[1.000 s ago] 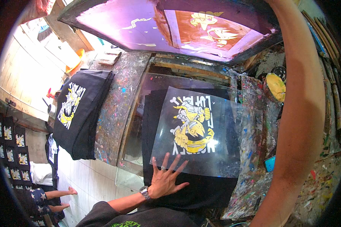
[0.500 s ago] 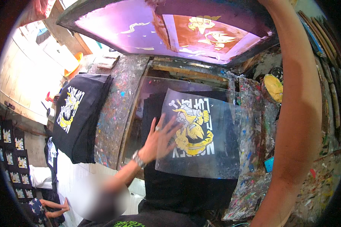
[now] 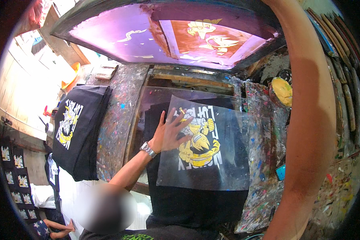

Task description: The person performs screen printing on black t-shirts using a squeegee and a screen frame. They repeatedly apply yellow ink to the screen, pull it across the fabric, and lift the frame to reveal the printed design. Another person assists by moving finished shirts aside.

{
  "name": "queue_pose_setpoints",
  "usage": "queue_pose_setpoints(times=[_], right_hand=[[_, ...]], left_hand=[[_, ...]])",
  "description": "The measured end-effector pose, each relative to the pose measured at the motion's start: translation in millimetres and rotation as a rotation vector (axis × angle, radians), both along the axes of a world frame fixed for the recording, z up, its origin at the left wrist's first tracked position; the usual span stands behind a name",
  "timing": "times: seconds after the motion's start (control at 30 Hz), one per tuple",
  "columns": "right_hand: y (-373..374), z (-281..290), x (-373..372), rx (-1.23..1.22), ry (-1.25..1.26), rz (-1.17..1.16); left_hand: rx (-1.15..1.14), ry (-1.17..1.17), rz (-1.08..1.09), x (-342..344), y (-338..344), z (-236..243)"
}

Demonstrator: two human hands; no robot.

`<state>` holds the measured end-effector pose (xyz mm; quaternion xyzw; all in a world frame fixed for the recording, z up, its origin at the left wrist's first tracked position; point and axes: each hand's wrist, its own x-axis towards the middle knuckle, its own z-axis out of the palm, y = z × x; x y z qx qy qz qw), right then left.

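Printed fabric [image 3: 198,202] lies partly hidden behind the left hand [image 3: 167,134].

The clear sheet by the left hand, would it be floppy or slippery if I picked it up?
The clear sheet looks thin, so it's probably light and bendy. Its shiny surface might make it a bit slippery.

Right hand lost past the top edge
The screen [image 3: 136,46] is cut there too; a blur [image 3: 108,208] masks part of the left arm [image 3: 129,172]; the left hand [image 3: 168,134] covers some print [image 3: 202,145].
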<state>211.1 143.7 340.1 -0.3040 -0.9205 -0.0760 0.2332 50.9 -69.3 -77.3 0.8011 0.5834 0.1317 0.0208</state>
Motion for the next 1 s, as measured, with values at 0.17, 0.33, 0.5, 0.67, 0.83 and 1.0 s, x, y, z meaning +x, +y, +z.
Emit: queue_pose_setpoints(times=[0.17, 0.33, 0.5, 0.67, 0.83, 1.0], right_hand=[[-10, 8, 23, 0.027, 0.023, 0.006], [17, 11, 10, 0.031, 0.041, 0.001], [1, -6, -2, 0.020, 0.049, -0.079], [-14, 6, 16, 0.083, 0.020, -0.197], [-12, 4, 17, 0.103, 0.017, -0.234], [-22, 4, 14, 0.079, -0.044, -0.339]], left_hand=[[-0.061, 0.119, -0.018, -19, -54, 13], [-0.276, 0.027, -0.187, 5, -196, 15], [-0.359, -0.064, -0.106, 43, -229, 7], [-0.338, -0.040, -0.116, 52, -223, 6], [-0.350, -0.072, -0.082, 58, -227, 7], [-0.290, -0.019, -0.119, 29, -214, 5]])
